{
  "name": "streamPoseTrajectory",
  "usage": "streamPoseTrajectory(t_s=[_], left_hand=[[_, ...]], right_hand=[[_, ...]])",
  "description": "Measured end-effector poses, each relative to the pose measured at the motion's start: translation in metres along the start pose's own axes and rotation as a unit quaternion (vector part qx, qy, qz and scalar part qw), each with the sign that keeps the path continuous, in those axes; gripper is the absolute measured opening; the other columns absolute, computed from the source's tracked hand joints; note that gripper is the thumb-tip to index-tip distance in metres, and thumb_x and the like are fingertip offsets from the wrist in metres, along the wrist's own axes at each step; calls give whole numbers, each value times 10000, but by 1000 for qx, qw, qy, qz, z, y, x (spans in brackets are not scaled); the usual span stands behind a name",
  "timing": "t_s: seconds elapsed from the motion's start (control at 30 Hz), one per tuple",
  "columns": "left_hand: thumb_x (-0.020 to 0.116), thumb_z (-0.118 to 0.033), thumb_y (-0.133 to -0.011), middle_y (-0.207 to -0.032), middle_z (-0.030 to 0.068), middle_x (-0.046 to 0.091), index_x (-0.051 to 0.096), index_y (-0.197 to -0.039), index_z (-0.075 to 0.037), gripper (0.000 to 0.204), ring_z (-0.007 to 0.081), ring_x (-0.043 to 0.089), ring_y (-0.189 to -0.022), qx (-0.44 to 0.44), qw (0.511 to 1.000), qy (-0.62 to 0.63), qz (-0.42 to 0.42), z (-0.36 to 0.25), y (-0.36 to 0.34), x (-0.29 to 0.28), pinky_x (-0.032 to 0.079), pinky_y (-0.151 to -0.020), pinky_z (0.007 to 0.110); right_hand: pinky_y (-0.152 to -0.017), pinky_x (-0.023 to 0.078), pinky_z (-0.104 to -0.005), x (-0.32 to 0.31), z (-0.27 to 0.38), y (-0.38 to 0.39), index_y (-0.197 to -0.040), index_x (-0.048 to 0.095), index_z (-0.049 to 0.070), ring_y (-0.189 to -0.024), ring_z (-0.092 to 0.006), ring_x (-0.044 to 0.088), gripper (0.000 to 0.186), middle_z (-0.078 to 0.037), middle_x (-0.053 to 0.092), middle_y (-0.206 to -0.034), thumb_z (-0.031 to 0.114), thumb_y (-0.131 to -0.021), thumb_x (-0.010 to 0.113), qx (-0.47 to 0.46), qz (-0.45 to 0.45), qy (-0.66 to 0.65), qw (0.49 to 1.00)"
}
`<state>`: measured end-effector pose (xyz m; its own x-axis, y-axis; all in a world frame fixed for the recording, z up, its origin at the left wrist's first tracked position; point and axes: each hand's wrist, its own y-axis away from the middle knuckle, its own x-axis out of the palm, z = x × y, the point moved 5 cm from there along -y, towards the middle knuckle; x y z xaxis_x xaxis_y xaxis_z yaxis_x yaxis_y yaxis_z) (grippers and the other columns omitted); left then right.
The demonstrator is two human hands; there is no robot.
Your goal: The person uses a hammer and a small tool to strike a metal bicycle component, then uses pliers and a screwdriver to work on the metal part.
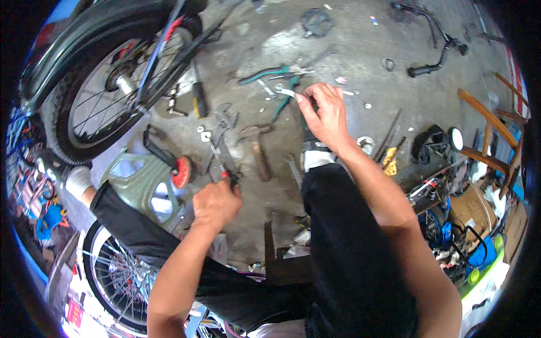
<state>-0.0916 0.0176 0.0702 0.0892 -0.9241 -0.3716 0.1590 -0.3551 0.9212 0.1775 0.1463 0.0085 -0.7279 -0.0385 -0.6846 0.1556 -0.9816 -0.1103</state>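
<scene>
My left hand (217,203) is closed round the red and black handle of a screwdriver (214,151), whose shaft points away over the floor. A small whitish piece (205,137) shows at its tip; I cannot tell whether they touch. Above my right foot, my right hand (326,115) pinches a silver wrench (288,92) between thumb and fingers. Its middle is hidden by the hand. Beyond lie green-handled pliers (264,75). Between my hands a wooden-handled hammer (259,152) rests on the concrete, beside an adjustable wrench (224,119).
A bicycle wheel (63,121) stands at the far left. Below it are a green plastic stool (127,183) and a red-faced round part (181,172). A chainring (317,22) and a black bent bar (431,69) lie far off. A wooden chair (489,121) and clutter fill the right.
</scene>
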Motion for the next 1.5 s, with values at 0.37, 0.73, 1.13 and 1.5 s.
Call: streamPoseTrajectory(t_s=[0.37, 0.73, 1.13, 1.5], left_hand=[[531, -401, -1025, -1066, 259, 756, 661, -1318, -100, 441, 438, 733, -1032, 4, 1000, -21, -2, -7, 7, -4, 566, -928, 533], [554, -399, -1016, -984, 267, 760, 628, -1374, -140, 448, 458, 745, -945, -2, 999, -30, -42, -1, 14, 23, 587, -861, 546], [559, -395, -1006, -926, 259, 765, 632, -1342, -89, 461, 447, 758, -865, 3, 997, -44, -69, -8, 18, 30, 601, -802, 538], [565, -393, -1017, -935, 258, 759, 659, -1260, -140, 362, 464, 742, -898, -2, 997, -37, -68, -6, 15, 25, 587, -810, 571]], right_hand=[[-732, 451, -324, -94, -182, 141, -981, 613, -2, -789, -153, 493, 284, -35, 566, -828, 265, -1076, 619, 418, -233, -184, 858], [-898, 521, -436, -107, -172, 161, -1131, 674, -25, -1010, -362, 693, 363, -224, 726, -1032, 324, -1049, 613, 431, -127, 50, 892], [-909, 502, -456, -100, -111, 218, -1241, 589, 16, -1055, -370, 615, 598, -173, 613, -1115, 289, -791, 872, 315, -10, 180, 932], [-747, 527, -441, -121, -134, 168, -1171, 585, -2, -806, -298, 631, 544, -145, 606, -988, 263, -776, 851, 337, -70, 168, 924]])
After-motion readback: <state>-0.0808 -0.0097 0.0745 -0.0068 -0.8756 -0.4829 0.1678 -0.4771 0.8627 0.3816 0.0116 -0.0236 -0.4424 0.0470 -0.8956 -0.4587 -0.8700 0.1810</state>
